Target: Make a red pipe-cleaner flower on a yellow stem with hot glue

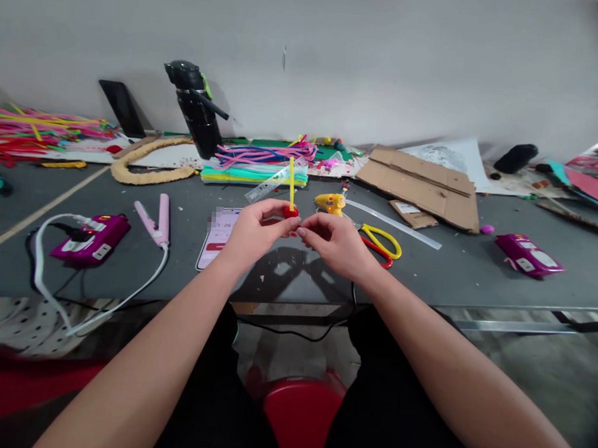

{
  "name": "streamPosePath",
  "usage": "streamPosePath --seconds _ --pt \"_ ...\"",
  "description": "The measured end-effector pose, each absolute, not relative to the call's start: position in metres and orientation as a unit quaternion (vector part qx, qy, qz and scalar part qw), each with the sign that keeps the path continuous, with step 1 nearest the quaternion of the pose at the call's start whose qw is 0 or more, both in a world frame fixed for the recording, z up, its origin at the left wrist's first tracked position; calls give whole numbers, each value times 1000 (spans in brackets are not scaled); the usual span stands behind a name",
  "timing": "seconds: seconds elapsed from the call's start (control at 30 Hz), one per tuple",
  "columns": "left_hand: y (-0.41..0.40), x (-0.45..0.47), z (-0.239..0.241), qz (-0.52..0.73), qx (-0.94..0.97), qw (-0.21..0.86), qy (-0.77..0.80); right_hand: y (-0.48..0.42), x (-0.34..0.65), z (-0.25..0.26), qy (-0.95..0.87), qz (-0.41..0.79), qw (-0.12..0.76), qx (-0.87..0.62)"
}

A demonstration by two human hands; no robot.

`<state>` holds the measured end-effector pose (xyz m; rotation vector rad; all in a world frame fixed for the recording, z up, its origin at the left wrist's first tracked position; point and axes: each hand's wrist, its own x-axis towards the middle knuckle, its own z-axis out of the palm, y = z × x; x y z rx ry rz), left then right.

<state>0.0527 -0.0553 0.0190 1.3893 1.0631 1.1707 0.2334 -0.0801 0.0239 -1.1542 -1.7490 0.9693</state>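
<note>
My left hand (260,227) pinches a small red piece (290,212) with a yellow pipe cleaner (291,181) standing upright out of it. Close beside it, my right hand (330,240) has thumb and forefinger pressed together near the red piece; whether something tiny sits between those fingertips is hidden. Behind my right hand lie a yellow glue gun (331,202) and scissors with yellow and red handles (383,244). A phone with a lit screen (216,237) rests left of my left hand, and a clear ruler (268,183) lies beyond it.
Pipe cleaner bundles (254,176) lie at the back, near a black bottle (199,117). A pink hair straightener (156,223) and a purple power strip (93,240) with cables are at left. Cardboard (424,190), a clear glue stick (398,225) and another purple power strip (529,256) lie right.
</note>
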Motion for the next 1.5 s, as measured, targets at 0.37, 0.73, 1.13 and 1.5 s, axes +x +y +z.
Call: streamPosePath --seconds 0.37,0.73,1.13,1.5 --pt "-56 53 14 496 565 523 402 -82 226 25 -681 392 450 -425" --pt "-58 53 18 512 548 518 411 -79 227 19 -674 385 472 -418" --pt "-60 54 20 520 512 559 394 -80 224 18 -632 348 548 -423" --pt "-63 52 23 504 492 622 344 -79 228 24 -604 378 564 -417"
